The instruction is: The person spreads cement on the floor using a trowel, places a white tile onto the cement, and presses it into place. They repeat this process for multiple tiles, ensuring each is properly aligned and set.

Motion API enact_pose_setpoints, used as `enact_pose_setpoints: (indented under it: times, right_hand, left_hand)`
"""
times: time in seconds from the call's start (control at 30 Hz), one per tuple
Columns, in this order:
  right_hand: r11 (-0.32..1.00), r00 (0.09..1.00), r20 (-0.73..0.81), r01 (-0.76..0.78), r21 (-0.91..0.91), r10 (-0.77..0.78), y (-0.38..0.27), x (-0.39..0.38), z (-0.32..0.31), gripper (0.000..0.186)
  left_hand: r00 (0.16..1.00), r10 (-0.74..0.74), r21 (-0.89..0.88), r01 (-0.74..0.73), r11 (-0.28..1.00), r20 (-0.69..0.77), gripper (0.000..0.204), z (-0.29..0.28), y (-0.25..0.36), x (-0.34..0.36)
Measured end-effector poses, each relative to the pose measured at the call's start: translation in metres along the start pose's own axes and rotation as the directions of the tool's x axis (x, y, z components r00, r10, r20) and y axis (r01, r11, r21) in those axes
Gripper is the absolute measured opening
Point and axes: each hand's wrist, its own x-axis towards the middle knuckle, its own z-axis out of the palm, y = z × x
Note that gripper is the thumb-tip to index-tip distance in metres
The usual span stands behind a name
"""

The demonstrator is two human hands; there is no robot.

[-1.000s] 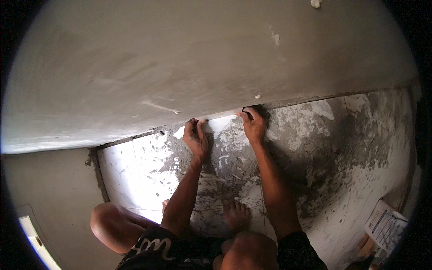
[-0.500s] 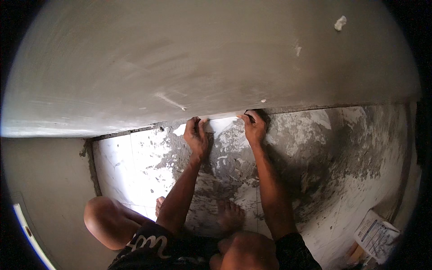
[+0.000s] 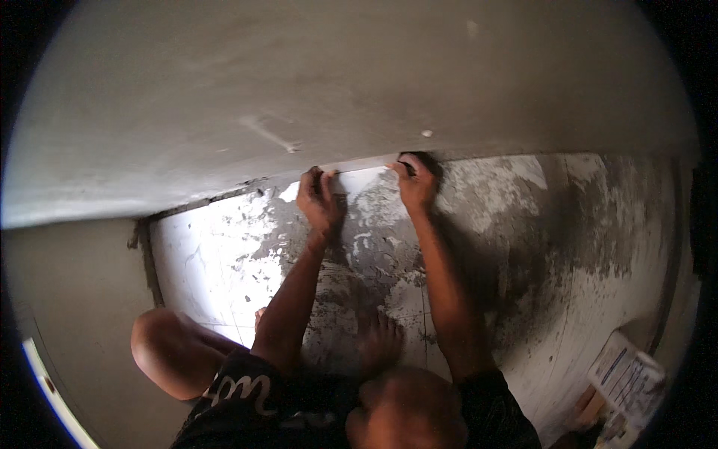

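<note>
Both hands are at the foot of the grey plastered wall, gripping a narrow pale strip that looks like a skirting tile. My left hand pinches its left end with thumb and fingers. At the other end, my right hand has curled fingers and its thumb along the front edge. The strip lies lengthwise against the wall, just above the floor line. Its ends are partly hidden by my fingers.
White tiled floor spreads below, smeared with grey mortar. A white tub with dark smears stands at lower right. A long pale bar leans at lower left. My knees and bare feet are close beneath my arms.
The view has tilted, so wall, strip and hands appear higher in the picture. Both hands keep their hold at the same place on the wall.
</note>
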Motion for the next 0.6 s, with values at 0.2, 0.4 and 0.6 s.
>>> enact_pose_setpoints:
  times: [0.2, 0.4, 0.6]
  right_hand:
    - [0.999, 0.997, -0.071, 0.015, 0.038, -0.012, -0.007, -0.004, 0.008, 0.032]
    - [0.996, 0.998, -0.011, -0.056, 0.062, 0.057, 0.014, 0.004, 0.013, 0.026]
    - [0.995, 0.991, 0.086, -0.100, -0.006, 0.100, -0.024, -0.003, 0.002, 0.023]
  left_hand:
    - [0.996, 0.037, 0.040, -0.040, 0.998, 0.082, 0.012, -0.007, -0.009, 0.003]
    - [0.992, 0.049, 0.028, -0.053, 0.998, 0.115, 0.019, 0.006, 0.004, 0.000]
    - [0.969, 0.144, 0.055, -0.158, 0.986, 0.202, 0.025, -0.008, -0.017, 0.004]
